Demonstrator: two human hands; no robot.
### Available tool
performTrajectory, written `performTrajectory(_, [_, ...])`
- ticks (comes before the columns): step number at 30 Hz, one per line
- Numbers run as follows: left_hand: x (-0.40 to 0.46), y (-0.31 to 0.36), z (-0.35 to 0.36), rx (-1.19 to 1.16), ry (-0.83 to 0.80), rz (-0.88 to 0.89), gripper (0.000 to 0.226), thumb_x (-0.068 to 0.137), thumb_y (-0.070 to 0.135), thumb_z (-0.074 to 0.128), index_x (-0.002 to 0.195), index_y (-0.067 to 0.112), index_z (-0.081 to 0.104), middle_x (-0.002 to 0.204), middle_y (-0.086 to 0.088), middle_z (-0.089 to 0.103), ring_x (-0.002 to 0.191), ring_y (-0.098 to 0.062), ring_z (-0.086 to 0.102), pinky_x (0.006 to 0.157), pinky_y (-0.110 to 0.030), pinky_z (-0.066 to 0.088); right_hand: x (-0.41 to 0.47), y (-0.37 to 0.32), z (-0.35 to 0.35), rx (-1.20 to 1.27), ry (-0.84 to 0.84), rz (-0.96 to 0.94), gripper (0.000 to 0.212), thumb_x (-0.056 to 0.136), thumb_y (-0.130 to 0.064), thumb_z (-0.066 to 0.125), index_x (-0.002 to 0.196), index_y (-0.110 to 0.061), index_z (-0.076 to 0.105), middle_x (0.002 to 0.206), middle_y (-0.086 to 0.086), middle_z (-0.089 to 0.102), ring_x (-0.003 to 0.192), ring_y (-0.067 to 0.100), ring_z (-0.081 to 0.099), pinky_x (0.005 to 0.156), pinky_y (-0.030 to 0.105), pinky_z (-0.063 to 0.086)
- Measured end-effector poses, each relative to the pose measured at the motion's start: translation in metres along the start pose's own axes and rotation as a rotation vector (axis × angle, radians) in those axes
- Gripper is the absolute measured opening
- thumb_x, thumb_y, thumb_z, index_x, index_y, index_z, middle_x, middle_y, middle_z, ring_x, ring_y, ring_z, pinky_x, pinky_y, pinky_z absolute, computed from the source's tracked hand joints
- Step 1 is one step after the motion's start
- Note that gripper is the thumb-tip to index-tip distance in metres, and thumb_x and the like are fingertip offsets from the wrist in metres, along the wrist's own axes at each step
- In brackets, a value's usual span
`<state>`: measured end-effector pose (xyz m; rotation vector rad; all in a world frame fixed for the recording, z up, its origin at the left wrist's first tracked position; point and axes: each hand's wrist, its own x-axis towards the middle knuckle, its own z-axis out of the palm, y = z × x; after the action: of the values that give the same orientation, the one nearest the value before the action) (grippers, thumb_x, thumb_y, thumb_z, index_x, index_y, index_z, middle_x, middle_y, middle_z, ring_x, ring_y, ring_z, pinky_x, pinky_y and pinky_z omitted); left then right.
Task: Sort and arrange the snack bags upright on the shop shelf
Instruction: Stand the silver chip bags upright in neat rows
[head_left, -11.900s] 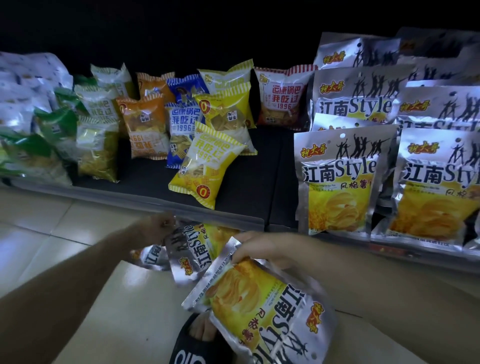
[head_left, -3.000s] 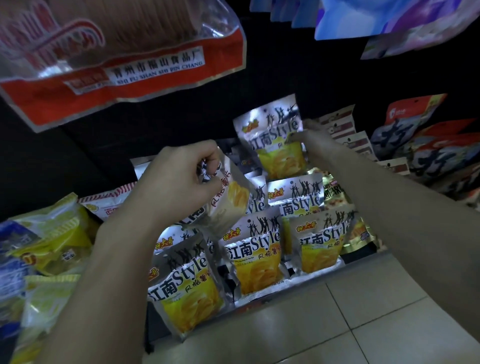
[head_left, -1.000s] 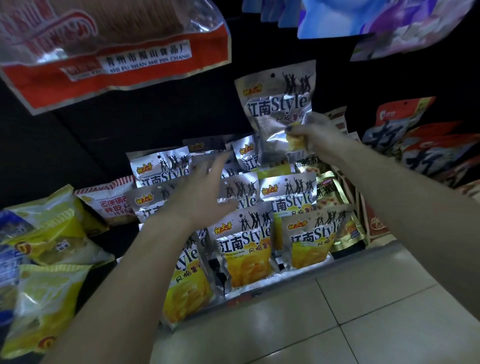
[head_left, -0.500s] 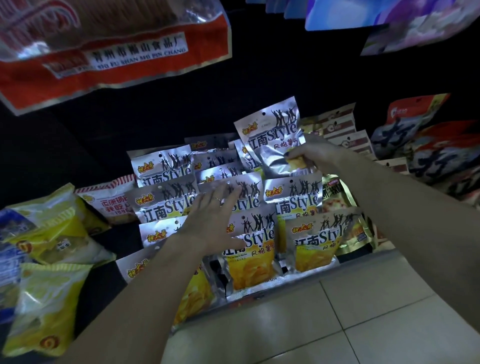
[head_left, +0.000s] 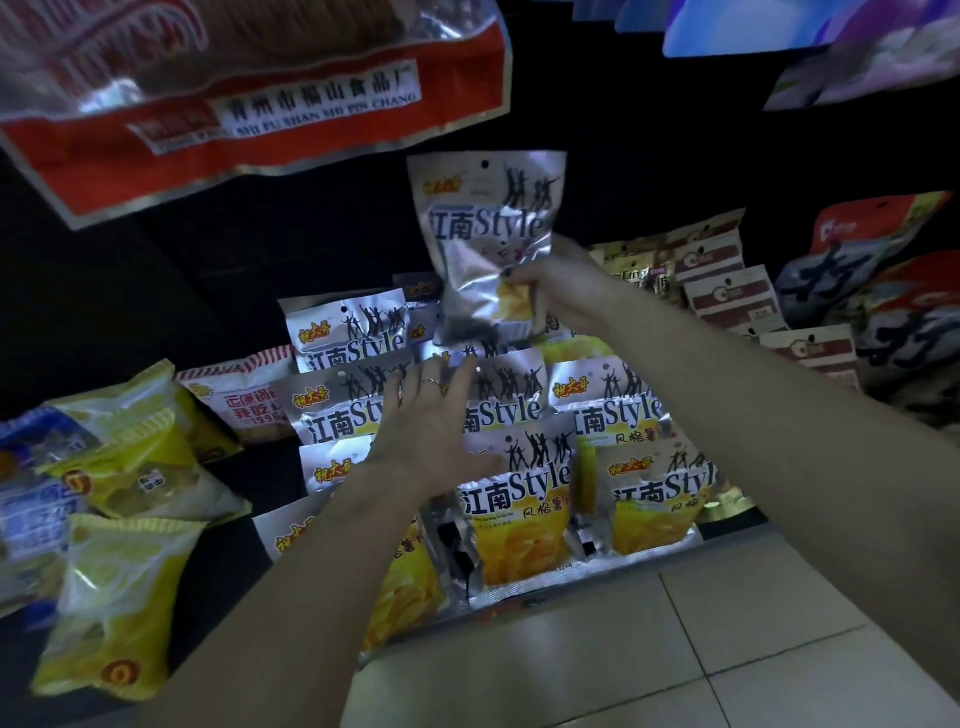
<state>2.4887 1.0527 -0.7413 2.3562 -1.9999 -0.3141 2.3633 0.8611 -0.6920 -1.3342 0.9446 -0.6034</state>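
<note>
Closest to where I stand is the pale tiled floor (head_left: 701, 639), and just past it the front edge of the low shelf (head_left: 524, 603), where silver-and-yellow snack bags (head_left: 519, 519) stand in leaning rows, each overlapping the one behind. The left hand (head_left: 431, 431) lies flat on the middle rows, fingers straight and spread, holding nothing, pressing the bag tops back. Off to the left sit puffier yellow bags (head_left: 119, 597), one tipped forward. Further in, the right hand (head_left: 556, 291) pinches the lower part of one raised bag (head_left: 488, 234), held upright above the back rows, its foil crumpled where the fingers bite. These bags look light and air-filled, the foil slick and easily creased, and the crisps inside probably break if squeezed hard. I would guess the safest hold is the flat sealed strip at top or bottom, or a light grip across the sides, rather than the belly. Beyond it, red-and-white packets (head_left: 727, 296) line the right, and a big red-edged bag (head_left: 260, 93) hangs overhead.
</note>
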Motion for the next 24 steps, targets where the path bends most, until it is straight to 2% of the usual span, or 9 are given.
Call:
performTrajectory(2, [0.0,-0.001,0.0,0.012,0.005,0.004,0.121,0.07,0.08,0.066,0.159,0.029,0.002,0.16,-0.009,0.018,0.152,-0.032,0.012,0.125,-0.053,0.001,0.004,0.007,0.015,-0.108,-0.018,0.053,0.043,0.084,0.009,0.065,0.126,0.005,0.055,0.117,0.022,0.066,0.087,0.032,0.071,0.073,0.043,0.06])
performTrajectory(5, [-0.002,-0.004,-0.001,0.008,0.005,0.01,0.119,0.071,0.078,0.066,0.159,0.027,0.004,0.159,-0.007,0.017,0.152,-0.029,0.01,0.125,-0.051,-0.001,0.01,0.02,0.023,-0.382,-0.107,0.208,0.015,0.083,0.009,0.064,0.098,0.005,0.064,0.103,0.02,0.064,0.09,0.029,0.061,0.083,0.04,0.054])
performTrajectory(7, [-0.002,-0.005,-0.001,0.0,-0.001,0.013,0.118,0.072,0.076,0.066,0.159,0.027,0.003,0.16,-0.006,0.015,0.152,-0.029,0.008,0.125,-0.051,-0.003,0.012,0.021,0.022,-0.503,-0.086,0.252,0.008,0.081,0.004,0.069,0.087,0.0,0.067,0.097,0.02,0.066,0.086,0.027,0.061,0.085,0.042,0.055])
performTrajectory(10, [-0.002,-0.005,-0.002,-0.017,-0.009,0.02,0.117,0.074,0.072,0.068,0.159,0.028,0.002,0.162,-0.004,0.011,0.153,-0.027,0.005,0.125,-0.05,-0.003,0.012,0.012,0.024,-0.444,-0.02,0.17,0.017,0.077,-0.005,0.076,0.092,-0.002,0.068,0.098,0.024,0.071,0.083,0.027,0.066,0.089,0.048,0.058])
performTrajectory(14, [-0.001,-0.005,-0.001,-0.045,0.004,0.038,0.115,0.073,0.07,0.07,0.158,0.031,0.003,0.161,-0.002,0.013,0.152,-0.027,0.007,0.125,-0.052,0.0,0.021,0.003,0.028,-0.378,0.109,-0.001,0.03,0.083,-0.007,0.074,0.108,-0.009,0.056,0.102,0.018,0.066,0.084,0.027,0.065,0.072,0.039,0.055])
performTrajectory(17, [-0.002,-0.006,-0.002,-0.038,-0.017,0.043,0.118,0.072,0.071,0.071,0.158,0.032,0.001,0.162,-0.003,0.009,0.153,-0.027,0.003,0.125,-0.053,-0.001,0.021,0.011,0.033,-0.579,0.091,-0.017,0.014,0.091,-0.004,0.063,0.103,-0.01,0.058,0.091,0.009,0.062,0.084,0.025,0.061,0.058,0.025,0.046])
performTrajectory(21, [-0.003,-0.007,-0.001,-0.036,-0.067,0.046,0.122,0.073,0.071,0.073,0.159,0.032,-0.004,0.166,-0.004,0.0,0.155,-0.027,-0.004,0.125,-0.054,-0.004,0.018,0.025,0.036,-0.792,0.105,0.047,0.008,0.092,-0.005,0.058,0.097,-0.011,0.056,0.091,0.006,0.059,0.092,0.028,0.062,0.066,0.027,0.043])
performTrajectory(22, [-0.003,-0.008,0.0,-0.04,-0.074,0.046,0.122,0.073,0.07,0.074,0.159,0.033,-0.004,0.167,-0.004,-0.004,0.156,-0.027,-0.006,0.125,-0.054,-0.005,0.018,0.026,0.037,-0.821,0.111,0.068,0.012,0.091,-0.005,0.06,0.102,-0.01,0.056,0.087,0.005,0.057,0.089,0.028,0.063,0.062,0.027,0.042])
performTrajectory(24, [-0.003,-0.008,0.0,-0.044,-0.095,0.042,0.123,0.073,0.069,0.075,0.159,0.033,-0.005,0.168,-0.004,-0.011,0.156,-0.026,-0.011,0.124,-0.053,-0.008,0.02,0.026,0.038,-0.814,0.156,0.061,0.042,0.091,-0.008,0.064,0.129,-0.006,0.049,0.083,0.004,0.054,0.076,0.021,0.059,0.05,0.026,0.037])
